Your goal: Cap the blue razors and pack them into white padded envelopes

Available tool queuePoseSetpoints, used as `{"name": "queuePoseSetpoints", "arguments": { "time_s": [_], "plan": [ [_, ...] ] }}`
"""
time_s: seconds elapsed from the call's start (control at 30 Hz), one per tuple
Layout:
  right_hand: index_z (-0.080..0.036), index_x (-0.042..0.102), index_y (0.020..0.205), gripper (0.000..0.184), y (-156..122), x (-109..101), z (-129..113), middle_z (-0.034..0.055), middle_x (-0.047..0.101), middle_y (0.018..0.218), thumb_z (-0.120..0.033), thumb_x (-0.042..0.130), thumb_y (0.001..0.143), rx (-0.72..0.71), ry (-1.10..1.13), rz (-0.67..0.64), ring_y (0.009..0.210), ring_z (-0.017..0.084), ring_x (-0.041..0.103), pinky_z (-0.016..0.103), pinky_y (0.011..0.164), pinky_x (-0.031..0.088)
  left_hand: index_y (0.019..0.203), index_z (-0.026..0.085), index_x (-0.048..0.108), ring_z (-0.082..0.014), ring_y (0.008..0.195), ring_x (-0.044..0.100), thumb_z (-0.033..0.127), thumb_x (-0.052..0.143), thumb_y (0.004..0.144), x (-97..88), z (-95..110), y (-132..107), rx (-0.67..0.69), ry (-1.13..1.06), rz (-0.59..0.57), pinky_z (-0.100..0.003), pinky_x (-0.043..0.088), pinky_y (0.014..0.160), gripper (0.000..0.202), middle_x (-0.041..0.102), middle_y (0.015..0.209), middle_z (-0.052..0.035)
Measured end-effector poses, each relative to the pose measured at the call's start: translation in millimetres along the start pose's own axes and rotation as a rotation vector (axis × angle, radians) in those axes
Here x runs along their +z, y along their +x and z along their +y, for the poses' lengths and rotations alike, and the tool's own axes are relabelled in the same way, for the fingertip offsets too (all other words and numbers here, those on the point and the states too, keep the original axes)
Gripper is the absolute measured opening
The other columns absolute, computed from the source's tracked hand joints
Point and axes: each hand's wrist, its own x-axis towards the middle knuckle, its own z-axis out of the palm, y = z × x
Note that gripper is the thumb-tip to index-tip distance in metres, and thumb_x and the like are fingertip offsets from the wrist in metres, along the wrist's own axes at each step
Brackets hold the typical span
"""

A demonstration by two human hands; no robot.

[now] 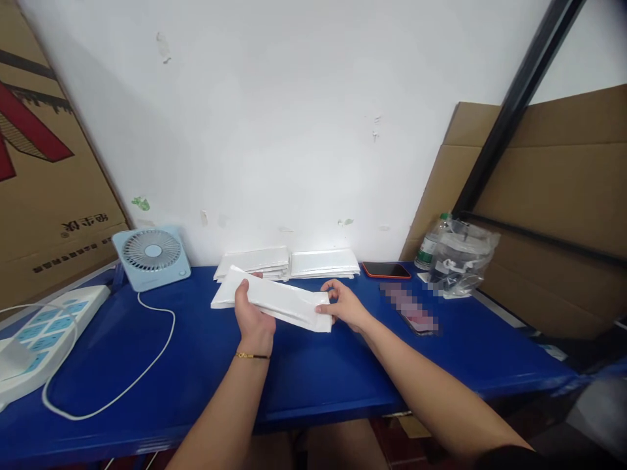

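Observation:
A long white padded envelope [281, 299] is held up at a slant above the blue table, its right end lower. My left hand [252, 310] grips it near the left part, thumb on top and fingers underneath. At the right end, my right hand [345, 305] pinches the edge between thumb and fingers. Behind it, against the wall, lie two low stacks of similar white envelopes, a left stack [264, 260] and a right stack [324, 262]. The held envelope partly covers the front of the left stack.
On the blue table [313, 385] stand a light blue fan [153, 254] and a white power strip [53, 343] with a loose cable. To the right lie a red-edged phone [386, 269] and a blurred phone-like object [410, 309], near a bottle [431, 245] and a clear plastic bag [460, 258].

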Motion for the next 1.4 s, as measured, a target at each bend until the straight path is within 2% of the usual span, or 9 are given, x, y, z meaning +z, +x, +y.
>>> {"name": "queuePoseSetpoints", "arguments": {
  "time_s": [0.13, 0.23, 0.33, 0.43, 0.53, 0.67, 0.87, 1.1, 1.4],
  "plan": [
    [-0.019, 0.051, 0.102, 0.052, 3, -20, -1, -0.0018, 0.054, 0.077, -0.042, 0.073, 0.061, 0.033, -0.235, 0.064, 0.054, 0.011, 0.055, 0.025, 0.045, 0.047, 0.106, 0.016, 0.056, -0.0155, 0.088, 0.062, 0.026, 0.062, 0.071, 8.0, -11, 16, 0.075, 0.086, 0.072, -0.032, 0.050, 0.084, 0.036, 0.063, 0.095, -0.0030],
    [-0.019, 0.057, 0.107, 0.056, 2, -34, -8, 0.0054, 0.057, 0.099, -0.049, 0.071, 0.062, -0.105, -0.443, 0.083, 0.083, 0.017, 0.059, 0.032, 0.071, 0.050, 0.103, 0.014, 0.057, -0.0162, 0.089, 0.062, 0.024, 0.061, 0.072, 11.2, -11, 21, 0.160, 0.140, 0.077, -0.032, 0.050, 0.084, 0.033, 0.063, 0.095, -0.0049],
    [-0.022, 0.048, 0.126, 0.088, -2, -44, -10, 0.0103, 0.049, 0.126, -0.049, 0.079, 0.048, -0.205, -0.634, -0.146, 0.116, 0.026, 0.045, 0.040, 0.097, 0.038, 0.101, 0.013, 0.058, -0.0173, 0.089, 0.062, 0.024, 0.062, 0.071, 13.3, -3, 21, 0.213, 0.159, 0.070, -0.033, 0.050, 0.084, 0.032, 0.064, 0.096, -0.0058],
    [-0.022, 0.035, 0.137, 0.109, -3, -38, -3, 0.0129, 0.034, 0.142, -0.057, 0.078, 0.043, -0.231, -0.813, -0.288, 0.133, 0.032, 0.024, 0.047, 0.107, 0.022, 0.101, 0.014, 0.059, -0.0177, 0.087, 0.063, 0.025, 0.062, 0.071, 14.9, 6, 18, 0.238, 0.169, 0.049, -0.034, 0.051, 0.084, 0.032, 0.064, 0.094, -0.0055],
    [-0.023, 0.030, 0.140, 0.106, -1, -16, 5, 0.0123, 0.030, 0.145, -0.065, 0.069, 0.052, -0.299, -0.901, -0.270, 0.136, 0.032, 0.018, 0.049, 0.109, 0.014, 0.100, 0.014, 0.059, -0.0175, 0.083, 0.064, 0.024, 0.063, 0.070, 15.1, 11, 13, 0.208, 0.173, 0.033, -0.035, 0.051, 0.083, 0.032, 0.065, 0.092, -0.0047],
    [-0.025, 0.036, 0.136, 0.091, 4, 7, 9, 0.0093, 0.042, 0.138, -0.065, 0.065, 0.060, -0.393, -0.940, -0.249, 0.132, 0.029, 0.029, 0.048, 0.109, 0.015, 0.099, 0.015, 0.059, -0.0164, 0.082, 0.064, 0.026, 0.062, 0.070, 14.6, 11, 7, 0.194, 0.214, -0.013, -0.033, 0.051, 0.081, 0.031, 0.066, 0.088, -0.0038],
    [-0.024, 0.040, 0.132, 0.084, 1, 2, 4, 0.0089, 0.048, 0.132, -0.067, 0.061, 0.063, -0.411, -0.966, -0.245, 0.126, 0.028, 0.038, 0.050, 0.108, 0.017, 0.098, 0.016, 0.059, -0.0152, 0.079, 0.064, 0.028, 0.063, 0.070, 32.5, 36, 2, 0.370, 0.277, -0.173, -0.031, 0.051, 0.079, 0.031, 0.066, 0.081, -0.0020],
    [-0.025, 0.037, 0.137, 0.087, -3, 8, 1, 0.0099, 0.041, 0.139, -0.072, 0.054, 0.065, -0.430, -1.051, -0.257, 0.129, 0.031, 0.032, 0.048, 0.108, 0.020, 0.096, 0.017, 0.060, -0.0166, 0.086, 0.063, 0.030, 0.064, 0.070, 58.2, 74, -6, 0.491, 0.409, -0.390, -0.030, 0.050, 0.080, 0.029, 0.065, 0.085, -0.0012],
    [-0.033, 0.035, 0.137, 0.067, -5, 8, 4, 0.0053, 0.032, 0.145, -0.066, 0.043, 0.079, -0.414, -1.120, -0.298, 0.134, 0.032, 0.023, 0.050, 0.108, 0.019, 0.094, 0.022, 0.060, -0.0205, 0.086, 0.064, 0.029, 0.059, 0.073, 65.4, 130, -5, 0.601, 0.500, -0.394, -0.042, 0.052, 0.079, 0.022, 0.066, 0.085, 0.0004]
  ]
}}
